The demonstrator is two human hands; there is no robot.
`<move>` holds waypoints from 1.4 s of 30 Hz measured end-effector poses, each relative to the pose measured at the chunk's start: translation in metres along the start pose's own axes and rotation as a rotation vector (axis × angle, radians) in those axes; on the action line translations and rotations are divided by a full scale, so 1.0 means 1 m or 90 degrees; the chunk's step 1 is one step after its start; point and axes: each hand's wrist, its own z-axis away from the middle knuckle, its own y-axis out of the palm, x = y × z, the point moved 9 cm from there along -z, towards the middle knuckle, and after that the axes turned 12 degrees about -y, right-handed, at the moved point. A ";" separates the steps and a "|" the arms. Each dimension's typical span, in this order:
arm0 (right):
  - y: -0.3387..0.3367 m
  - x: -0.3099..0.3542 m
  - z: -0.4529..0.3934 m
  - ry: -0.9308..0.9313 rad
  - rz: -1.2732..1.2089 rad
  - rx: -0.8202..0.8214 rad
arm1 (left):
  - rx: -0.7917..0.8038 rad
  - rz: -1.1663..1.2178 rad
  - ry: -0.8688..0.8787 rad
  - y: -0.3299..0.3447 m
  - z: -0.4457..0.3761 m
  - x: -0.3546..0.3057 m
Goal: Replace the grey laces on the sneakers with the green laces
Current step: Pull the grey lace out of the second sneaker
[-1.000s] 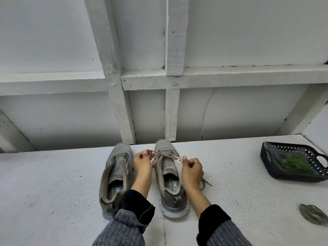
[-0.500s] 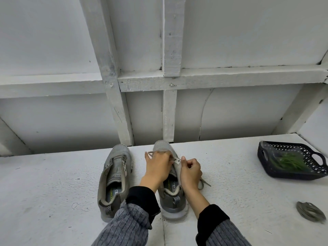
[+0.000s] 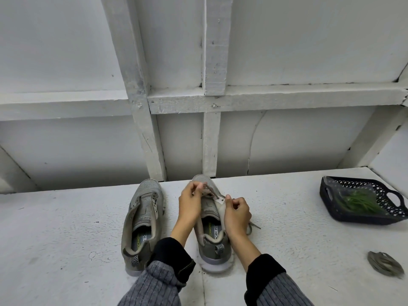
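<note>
**Grey Lace Removal, Right-Hand Sneaker**

Two grey sneakers are stood side by side on the white desk, toes pointed away from the person. The left sneaker is seen without a lace, so it is judged to be already stripped. The right sneaker is being worked on. The grey lace is pinched near the toe end by the left hand, its fingers curled round the strand so that it can be drawn out of the eyelets. The eyelet flap is gripped by the right hand, which steadies the shoe against the pull. A loose end of lace is trailed beside the shoe.

The green laces are kept in the dark basket at far right, within reach for rethreading. A coiled grey lace is set aside nearer the person.
</note>
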 end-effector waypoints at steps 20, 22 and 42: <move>0.002 -0.007 -0.001 0.010 0.003 0.000 | -0.053 -0.238 -0.062 -0.040 -0.018 0.013; 0.003 -0.008 -0.002 0.011 0.001 0.000 | -0.050 -0.287 -0.090 -0.038 -0.019 0.025; 0.002 -0.004 -0.001 -0.011 0.013 0.013 | -0.031 -0.730 0.168 0.028 0.006 -0.016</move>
